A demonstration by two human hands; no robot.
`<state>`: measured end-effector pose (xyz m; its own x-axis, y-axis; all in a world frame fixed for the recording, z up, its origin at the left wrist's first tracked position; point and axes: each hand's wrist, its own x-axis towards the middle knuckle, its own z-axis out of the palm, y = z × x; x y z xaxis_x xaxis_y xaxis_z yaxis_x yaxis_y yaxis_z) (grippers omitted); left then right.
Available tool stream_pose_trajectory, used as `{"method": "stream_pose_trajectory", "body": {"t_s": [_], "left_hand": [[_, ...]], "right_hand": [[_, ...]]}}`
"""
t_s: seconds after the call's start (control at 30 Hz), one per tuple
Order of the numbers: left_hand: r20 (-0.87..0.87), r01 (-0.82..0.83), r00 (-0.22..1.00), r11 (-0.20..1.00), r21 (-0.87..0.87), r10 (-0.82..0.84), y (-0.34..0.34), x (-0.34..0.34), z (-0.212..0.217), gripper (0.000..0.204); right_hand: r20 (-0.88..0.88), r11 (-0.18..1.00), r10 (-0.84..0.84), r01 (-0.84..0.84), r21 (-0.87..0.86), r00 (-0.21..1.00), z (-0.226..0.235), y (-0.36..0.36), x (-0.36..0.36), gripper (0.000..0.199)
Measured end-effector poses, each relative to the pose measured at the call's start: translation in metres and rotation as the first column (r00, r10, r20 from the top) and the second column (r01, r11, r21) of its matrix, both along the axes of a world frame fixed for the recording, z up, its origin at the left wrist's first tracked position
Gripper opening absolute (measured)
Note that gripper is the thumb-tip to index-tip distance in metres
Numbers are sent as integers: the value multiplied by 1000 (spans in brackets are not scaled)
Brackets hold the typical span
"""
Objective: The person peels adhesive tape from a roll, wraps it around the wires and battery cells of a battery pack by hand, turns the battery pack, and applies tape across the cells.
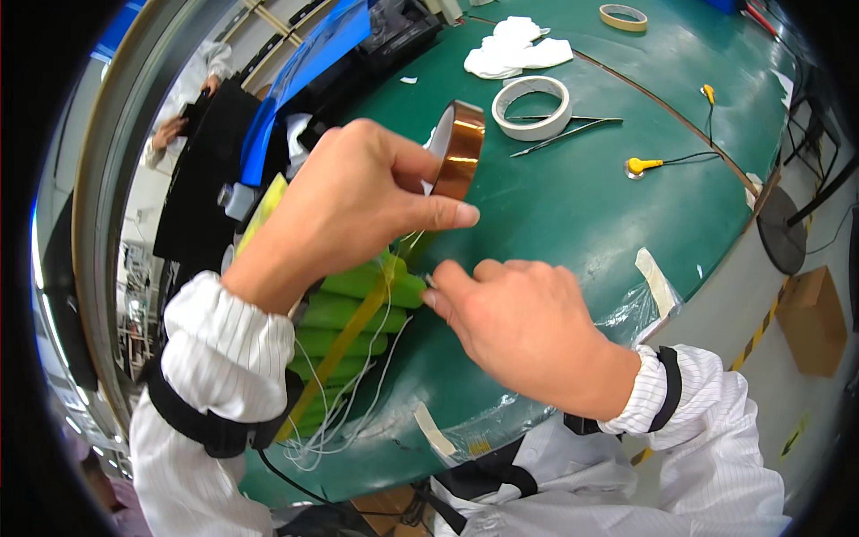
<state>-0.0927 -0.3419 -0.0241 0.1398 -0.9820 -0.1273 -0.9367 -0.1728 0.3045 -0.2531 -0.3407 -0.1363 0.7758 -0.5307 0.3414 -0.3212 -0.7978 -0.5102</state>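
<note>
Gripped in the left hand (353,192): roll of amber tape (465,148), held on edge, thumb at its lower side. Under that forearm and wrist, a bundle of green cylinders (335,309) lies on the green table (573,219), crossed slantwise by a yellow strip (358,319), thin white wires trailing toward the near edge. Right hand (528,318) next, at the bundle's right end, thumb and forefinger drawn close; cannot tell whether anything is pinched there. Beyond it, white tape roll (507,126) with metal tweezers (573,132) passing through its ring. Farther right, yellow clip (644,166) on a black lead; cardboard box (812,322) off the table.
</note>
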Motion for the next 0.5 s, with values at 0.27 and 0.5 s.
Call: {"method": "stream_pose_trajectory", "body": {"t_s": [0.27,0.5], "left_hand": [[-53,-88,994,994,61,91,-4,-5,0,33],[50,-115,993,988,102,110,-3,-5,3,34]], "right_hand": [[94,998,60,-57,-33,994,-8,2,-5,23],[63,996,73,-70,-61,995,-9,3,-1,20]]}}
